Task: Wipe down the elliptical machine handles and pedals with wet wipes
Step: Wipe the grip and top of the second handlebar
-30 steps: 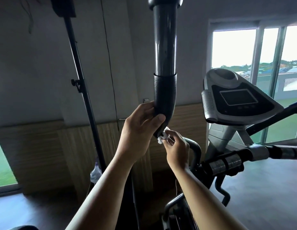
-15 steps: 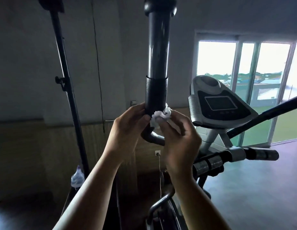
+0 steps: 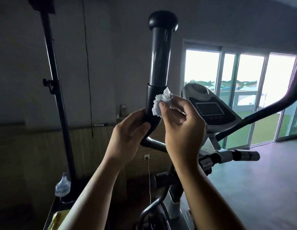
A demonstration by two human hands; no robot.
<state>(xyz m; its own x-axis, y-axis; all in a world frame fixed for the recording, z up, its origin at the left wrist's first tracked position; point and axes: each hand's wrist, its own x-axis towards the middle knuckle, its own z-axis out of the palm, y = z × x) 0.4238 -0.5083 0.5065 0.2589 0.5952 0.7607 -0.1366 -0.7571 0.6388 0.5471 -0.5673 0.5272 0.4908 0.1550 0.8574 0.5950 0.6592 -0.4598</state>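
A black upright handle (image 3: pixel 159 63) of the elliptical machine rises in the middle, capped by a round knob. My left hand (image 3: pixel 129 135) grips the handle at its lower bend. My right hand (image 3: pixel 181 128) pinches a crumpled white wet wipe (image 3: pixel 161 103) and presses it against the right side of the handle, just below the seam of the textured sleeve. The pedals are out of view.
The console (image 3: pixel 209 110) with its dark screen stands to the right. A short fixed handlebar (image 3: pixel 240 156) and the other long handle (image 3: pixel 260 117) lie further right. A black stand pole (image 3: pixel 58 100) rises at left with a clear bottle (image 3: pixel 62 186) beside it. Glass doors (image 3: pixel 244 97) are behind.
My right hand has carried the wipe up from below the bend to the sleeve's side. The view has tilted up, so the handle's knob shows whole. My left hand keeps its hold.
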